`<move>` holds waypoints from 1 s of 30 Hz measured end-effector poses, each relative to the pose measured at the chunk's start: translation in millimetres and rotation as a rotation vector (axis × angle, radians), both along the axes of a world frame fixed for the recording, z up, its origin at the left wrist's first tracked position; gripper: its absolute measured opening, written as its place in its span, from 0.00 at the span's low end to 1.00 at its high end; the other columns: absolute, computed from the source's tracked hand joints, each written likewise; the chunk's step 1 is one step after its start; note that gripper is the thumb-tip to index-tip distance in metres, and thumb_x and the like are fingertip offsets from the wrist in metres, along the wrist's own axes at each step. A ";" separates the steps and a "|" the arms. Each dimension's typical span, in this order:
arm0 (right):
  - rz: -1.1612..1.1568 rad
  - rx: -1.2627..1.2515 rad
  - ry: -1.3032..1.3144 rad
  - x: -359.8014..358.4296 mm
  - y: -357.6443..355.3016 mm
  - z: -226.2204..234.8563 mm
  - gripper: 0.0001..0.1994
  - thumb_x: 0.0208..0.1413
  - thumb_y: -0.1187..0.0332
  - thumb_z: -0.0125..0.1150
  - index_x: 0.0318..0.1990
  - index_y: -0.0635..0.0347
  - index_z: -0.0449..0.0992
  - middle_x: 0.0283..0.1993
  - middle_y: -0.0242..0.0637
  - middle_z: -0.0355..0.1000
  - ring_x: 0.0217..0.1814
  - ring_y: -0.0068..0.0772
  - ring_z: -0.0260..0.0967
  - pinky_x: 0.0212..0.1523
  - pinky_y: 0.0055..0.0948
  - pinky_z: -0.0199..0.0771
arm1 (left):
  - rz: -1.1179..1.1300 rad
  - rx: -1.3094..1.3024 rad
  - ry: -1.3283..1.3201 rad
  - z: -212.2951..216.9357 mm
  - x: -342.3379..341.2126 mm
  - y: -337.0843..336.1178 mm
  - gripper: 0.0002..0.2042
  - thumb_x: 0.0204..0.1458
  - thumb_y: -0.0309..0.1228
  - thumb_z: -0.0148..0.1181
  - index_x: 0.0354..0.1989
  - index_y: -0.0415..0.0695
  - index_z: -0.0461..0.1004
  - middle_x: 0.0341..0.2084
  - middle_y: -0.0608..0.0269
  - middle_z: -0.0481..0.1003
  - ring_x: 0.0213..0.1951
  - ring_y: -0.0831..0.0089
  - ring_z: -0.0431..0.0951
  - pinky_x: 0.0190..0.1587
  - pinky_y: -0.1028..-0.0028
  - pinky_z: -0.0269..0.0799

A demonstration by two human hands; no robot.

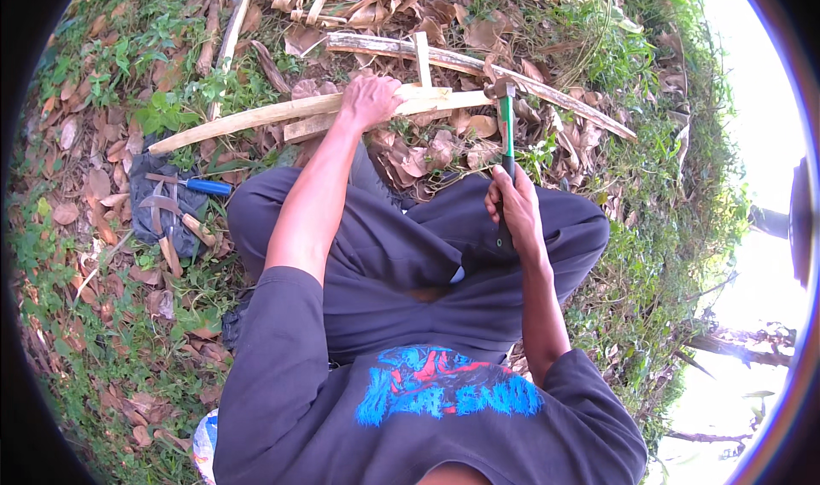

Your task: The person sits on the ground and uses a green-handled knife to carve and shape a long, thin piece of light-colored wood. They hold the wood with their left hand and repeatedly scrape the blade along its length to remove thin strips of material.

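My left hand [371,100] is closed round a pale wooden strip [256,121] that reaches out to the left. Beneath it lies a second wooden piece [468,99], running to the right as far as the hammer. A short upright-looking stick [422,58] meets these pieces just right of my left hand. In my right hand [516,201] is a hammer [508,126] with a green and black handle, gripped low down. Its head is at the right end of the second piece; whether they touch I cannot tell.
A long weathered wooden strip [547,90] lies beyond the work. On a dark cloth [141,196] at left are a blue-handled tool [207,187] and curved blades with wooden handles [167,254]. Dry leaves [342,2] and grass surround my crossed legs [367,237].
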State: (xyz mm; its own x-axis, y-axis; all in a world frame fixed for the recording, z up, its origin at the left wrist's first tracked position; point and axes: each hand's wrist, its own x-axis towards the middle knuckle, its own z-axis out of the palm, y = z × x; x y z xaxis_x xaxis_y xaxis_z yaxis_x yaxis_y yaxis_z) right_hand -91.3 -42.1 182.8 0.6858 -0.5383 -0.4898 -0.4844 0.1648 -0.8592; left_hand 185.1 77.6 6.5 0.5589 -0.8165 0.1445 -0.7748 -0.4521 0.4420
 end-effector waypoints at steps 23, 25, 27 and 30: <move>0.042 -0.149 0.064 19.3 -1.0 -26.1 0.07 0.67 0.65 0.48 0.38 0.57 0.63 0.21 0.26 0.57 0.15 0.16 0.55 0.13 0.17 0.54 | 0.094 -0.024 -0.012 -9.5 -7.8 -0.7 0.10 0.48 0.42 0.58 0.31 0.51 0.80 0.22 0.58 0.80 0.28 0.61 0.82 0.35 0.61 0.77; 0.050 -0.139 0.077 27.0 -3.0 -26.9 0.10 0.68 0.61 0.50 0.37 0.56 0.63 0.20 0.23 0.55 0.14 0.15 0.52 0.13 0.18 0.54 | 0.084 -0.023 -0.036 -11.2 -7.9 0.0 0.11 0.48 0.43 0.58 0.32 0.52 0.80 0.22 0.58 0.80 0.28 0.61 0.82 0.33 0.61 0.76; 0.056 -0.248 0.138 37.5 -0.4 -26.6 0.15 0.68 0.55 0.52 0.35 0.56 0.64 0.18 0.22 0.55 0.13 0.16 0.52 0.13 0.20 0.55 | 0.073 -0.017 -0.033 -12.1 -7.9 0.9 0.12 0.49 0.44 0.59 0.33 0.51 0.79 0.24 0.58 0.80 0.29 0.60 0.82 0.34 0.60 0.77; 0.174 -0.525 0.209 55.2 -2.3 -22.3 0.16 0.67 0.57 0.53 0.34 0.60 0.63 0.17 0.33 0.60 0.13 0.27 0.59 0.13 0.33 0.59 | 0.056 -0.017 0.002 -12.2 -8.1 0.3 0.13 0.51 0.46 0.60 0.34 0.49 0.78 0.26 0.57 0.81 0.31 0.57 0.82 0.35 0.58 0.78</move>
